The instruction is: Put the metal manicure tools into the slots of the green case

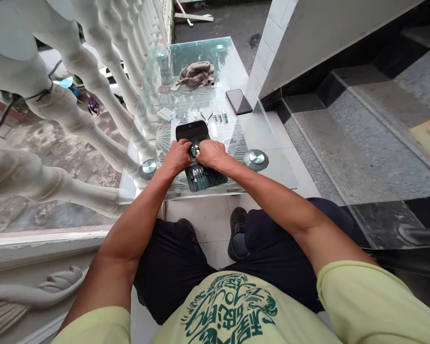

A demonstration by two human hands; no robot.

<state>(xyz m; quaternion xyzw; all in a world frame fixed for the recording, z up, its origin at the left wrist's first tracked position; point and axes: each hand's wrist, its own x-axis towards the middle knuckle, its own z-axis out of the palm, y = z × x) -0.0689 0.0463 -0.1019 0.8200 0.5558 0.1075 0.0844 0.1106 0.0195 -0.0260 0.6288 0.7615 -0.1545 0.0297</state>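
An unfolded black manicure case (208,178) lies on the glass table, with several slim tools (199,177) with metal tips in its lower panel. My left hand (178,154) is closed on the case's left edge, fingers curled over its middle part. From the right, my right hand (211,152) reaches over the same part with its fingers closed; a small shiny piece shows at the fingertips, too small to name. Beyond the case lie several nail clippers (220,116) in a row and a pair of nippers (205,117).
A phone (239,102) rests on the glass table (272,165) at right, and a crumpled brown cloth (196,75) lies farther back. White balusters (89,129) run along the left. Stone stairs (329,124) rise on the right.
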